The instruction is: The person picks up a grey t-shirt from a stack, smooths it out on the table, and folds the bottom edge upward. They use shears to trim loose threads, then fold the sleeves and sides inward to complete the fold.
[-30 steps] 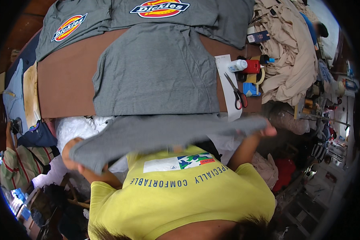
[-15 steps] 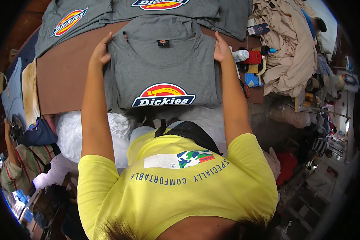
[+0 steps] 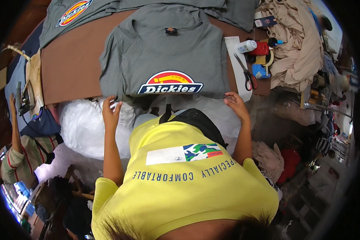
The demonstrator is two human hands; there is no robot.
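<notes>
A folded grey T-shirt [image 3: 170, 60] with a red, yellow and blue printed logo lies on a brown-topped table [image 3: 70, 68], its neckline and dark label facing up. At its near left corner is my left hand [image 3: 112, 110], thumb and fingers apart and nothing held. My right hand [image 3: 238, 106] is beside the near right corner, with loosely bent fingers apart and empty. Whether the fingertips touch the hem is hard to tell. Black-handled scissors [image 3: 249, 79] rest on a white paper strip [image 3: 244, 91] to the right of the shirt.
Other grey shirts [image 3: 60, 34] lie along the far side. At right are a white bottle [image 3: 247, 46], a red container [image 3: 261, 48], a blue box [image 3: 261, 71] and heaped beige cloth [image 3: 296, 52]. White plastic bundles [image 3: 88, 128] sit below the table. Another person's hand holds an iron [image 3: 26, 100] at far left.
Both hands have let go of the shirt's far sides and come back toward me to its near corners. The scissors and paper strip, partly covered before, now show fully.
</notes>
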